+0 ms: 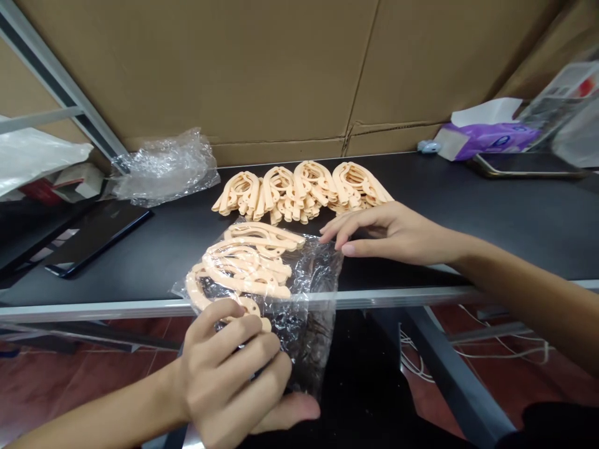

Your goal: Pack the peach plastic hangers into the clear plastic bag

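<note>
A clear plastic bag point(318, 299) lies across the table's front edge, with several peach-coloured plastic hanger-like pieces point(248, 262) inside. My left hand point(238, 368) is wrapped round the bag's near side and the lowest piece in it. At the bag's far right corner is my right hand point(384, 234), fingers slightly curled and thumb apart from them, holding nothing that I can make out. Behind the bag, several stacks of the same peach pieces point(304, 190) stand in a row on the black table point(468, 218).
Crumpled clear bags point(168, 168) lie at the back left, near a dark phone point(100, 237). A purple tissue pack point(491, 137) and another phone-like device point(528, 165) are at the back right. Cardboard point(281, 75) walls the rear. White cables point(496, 349) hang below the table.
</note>
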`<control>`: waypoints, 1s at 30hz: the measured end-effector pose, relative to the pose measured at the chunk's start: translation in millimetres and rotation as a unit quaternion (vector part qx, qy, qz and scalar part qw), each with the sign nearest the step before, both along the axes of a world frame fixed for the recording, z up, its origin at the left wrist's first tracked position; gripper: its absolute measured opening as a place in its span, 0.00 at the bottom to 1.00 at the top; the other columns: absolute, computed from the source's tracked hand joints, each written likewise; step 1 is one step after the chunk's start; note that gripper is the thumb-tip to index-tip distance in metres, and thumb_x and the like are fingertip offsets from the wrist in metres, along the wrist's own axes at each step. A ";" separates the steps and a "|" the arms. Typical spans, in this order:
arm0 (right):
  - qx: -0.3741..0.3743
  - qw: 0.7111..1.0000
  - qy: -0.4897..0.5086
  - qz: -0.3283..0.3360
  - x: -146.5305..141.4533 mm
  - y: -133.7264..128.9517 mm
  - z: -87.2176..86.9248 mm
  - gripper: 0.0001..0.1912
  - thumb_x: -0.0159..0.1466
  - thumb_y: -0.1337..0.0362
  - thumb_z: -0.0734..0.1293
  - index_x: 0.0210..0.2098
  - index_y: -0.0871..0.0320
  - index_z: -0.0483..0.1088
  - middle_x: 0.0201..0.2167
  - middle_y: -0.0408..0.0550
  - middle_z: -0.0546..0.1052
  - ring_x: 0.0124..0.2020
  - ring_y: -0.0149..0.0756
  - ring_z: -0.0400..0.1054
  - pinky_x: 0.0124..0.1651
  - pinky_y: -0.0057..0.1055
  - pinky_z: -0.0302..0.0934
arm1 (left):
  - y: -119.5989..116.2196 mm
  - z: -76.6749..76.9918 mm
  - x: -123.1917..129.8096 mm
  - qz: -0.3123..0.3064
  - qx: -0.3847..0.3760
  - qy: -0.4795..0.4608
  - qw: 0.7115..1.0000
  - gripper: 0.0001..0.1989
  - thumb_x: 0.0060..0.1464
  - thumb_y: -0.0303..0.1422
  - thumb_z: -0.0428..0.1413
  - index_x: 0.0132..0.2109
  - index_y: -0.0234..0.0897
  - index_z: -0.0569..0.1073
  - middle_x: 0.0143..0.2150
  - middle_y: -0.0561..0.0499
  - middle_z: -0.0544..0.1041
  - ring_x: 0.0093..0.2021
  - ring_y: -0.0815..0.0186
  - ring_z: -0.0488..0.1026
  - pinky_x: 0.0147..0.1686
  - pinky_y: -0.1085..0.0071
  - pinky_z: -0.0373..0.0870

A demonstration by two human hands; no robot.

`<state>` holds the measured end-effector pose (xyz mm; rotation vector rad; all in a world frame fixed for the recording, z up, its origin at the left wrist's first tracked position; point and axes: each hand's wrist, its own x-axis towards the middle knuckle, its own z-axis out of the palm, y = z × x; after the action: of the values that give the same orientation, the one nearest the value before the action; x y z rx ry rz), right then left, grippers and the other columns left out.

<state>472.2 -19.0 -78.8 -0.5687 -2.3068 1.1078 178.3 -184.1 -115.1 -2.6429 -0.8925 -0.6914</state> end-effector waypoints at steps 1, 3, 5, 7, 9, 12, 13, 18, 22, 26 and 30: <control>-0.009 1.000 0.000 -0.004 1.1 -0.7 0.2 0.08 0.66 0.57 0.76 0.37 0.54 0.82 0.47 0.49 0.86 0.52 0.41 0.81 0.58 0.42 0.73 | -1.3 3.7 4.1 -0.009 0.029 -0.011 0.999 0.06 0.60 0.40 0.65 0.37 0.46 0.78 0.29 0.55 0.82 0.30 0.60 0.79 0.33 0.57 0.74; -0.023 1.000 -0.005 -0.015 1.8 -2.9 1.0 0.09 0.66 0.55 0.75 0.36 0.54 0.82 0.46 0.49 0.87 0.49 0.40 0.81 0.56 0.41 0.73 | -3.3 13.4 12.5 0.002 0.078 -0.076 0.994 0.05 0.60 0.32 0.61 0.34 0.44 0.76 0.26 0.58 0.80 0.27 0.63 0.76 0.32 0.58 0.71; -0.030 0.999 -0.017 -0.035 -0.7 -5.3 2.6 0.11 0.66 0.53 0.74 0.37 0.55 0.82 0.44 0.50 0.87 0.47 0.40 0.81 0.53 0.39 0.73 | -5.3 22.6 19.1 0.037 0.071 -0.121 0.989 0.07 0.59 0.27 0.60 0.32 0.42 0.74 0.25 0.59 0.78 0.25 0.66 0.74 0.33 0.58 0.69; -0.034 0.997 -0.025 -0.058 -7.1 -7.2 4.9 0.13 0.66 0.52 0.74 0.37 0.56 0.82 0.41 0.50 0.86 0.43 0.40 0.80 0.49 0.38 0.73 | -7.9 27.5 21.1 0.062 0.047 -0.147 0.986 0.08 0.56 0.22 0.60 0.32 0.39 0.72 0.25 0.58 0.77 0.25 0.68 0.72 0.34 0.59 0.67; -0.043 0.996 -0.019 -0.072 -16.5 -8.0 7.2 0.13 0.65 0.52 0.74 0.35 0.56 0.80 0.36 0.49 0.85 0.39 0.38 0.78 0.46 0.36 0.71 | -10.4 26.5 18.2 0.067 0.024 -0.171 0.983 0.10 0.54 0.20 0.59 0.32 0.38 0.70 0.27 0.57 0.74 0.28 0.68 0.71 0.34 0.60 0.67; -0.054 0.996 -0.016 -0.069 -31.4 -7.1 9.5 0.11 0.65 0.56 0.73 0.33 0.57 0.78 0.31 0.46 0.82 0.34 0.35 0.75 0.42 0.35 0.68 | -11.7 18.7 9.1 0.076 0.035 -0.230 0.969 0.12 0.52 0.17 0.59 0.35 0.39 0.68 0.37 0.52 0.73 0.36 0.65 0.72 0.37 0.61 0.70; -0.053 0.996 -0.023 -0.068 -35.5 -6.3 9.7 0.10 0.64 0.57 0.72 0.32 0.57 0.77 0.30 0.46 0.82 0.33 0.35 0.74 0.41 0.34 0.67 | -11.3 16.6 6.5 0.075 0.061 -0.239 0.966 0.12 0.52 0.16 0.59 0.36 0.38 0.69 0.41 0.50 0.73 0.41 0.63 0.74 0.40 0.60 0.72; -0.035 0.994 -0.061 -0.084 -44.9 -1.5 5.6 0.08 0.62 0.60 0.71 0.38 0.58 0.77 0.28 0.44 0.78 0.30 0.33 0.69 0.35 0.33 0.61 | -4.8 23.7 5.7 -0.012 0.039 -0.063 0.997 0.16 0.60 0.19 0.53 0.49 0.35 0.79 0.53 0.47 0.82 0.58 0.56 0.77 0.61 0.55 0.71; -0.001 0.992 -0.070 -0.104 -45.2 -2.3 0.7 0.11 0.61 0.63 0.72 0.42 0.59 0.76 0.28 0.41 0.75 0.29 0.32 0.67 0.35 0.32 0.61 | -1.2 27.7 9.6 -0.019 0.014 -0.022 0.999 0.09 0.66 0.34 0.61 0.50 0.35 0.80 0.50 0.50 0.87 0.53 0.56 0.81 0.59 0.56 0.72; 0.098 0.988 -0.051 -0.112 -44.9 -6.1 -4.6 0.07 0.61 0.67 0.74 0.40 0.59 0.77 0.35 0.44 0.75 0.33 0.32 0.68 0.40 0.33 0.64 | -2.6 14.5 0.9 -0.017 0.044 0.000 0.999 0.10 0.67 0.26 0.60 0.53 0.35 0.80 0.53 0.51 0.87 0.56 0.57 0.81 0.62 0.56 0.70; 0.189 0.978 -0.021 -0.085 -37.2 -8.4 -12.2 0.03 0.66 0.65 0.74 0.37 0.59 0.80 0.38 0.48 0.75 0.40 0.35 0.71 0.46 0.36 0.66 | -8.9 9.7 -13.8 -0.044 0.035 0.010 0.998 0.23 0.68 0.19 0.45 0.60 0.31 0.79 0.60 0.47 0.83 0.66 0.58 0.75 0.69 0.56 0.67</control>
<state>435.0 -27.4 -91.0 -0.6290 -2.3703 0.5621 164.5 -193.0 -105.3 -2.6357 -0.7370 -0.7025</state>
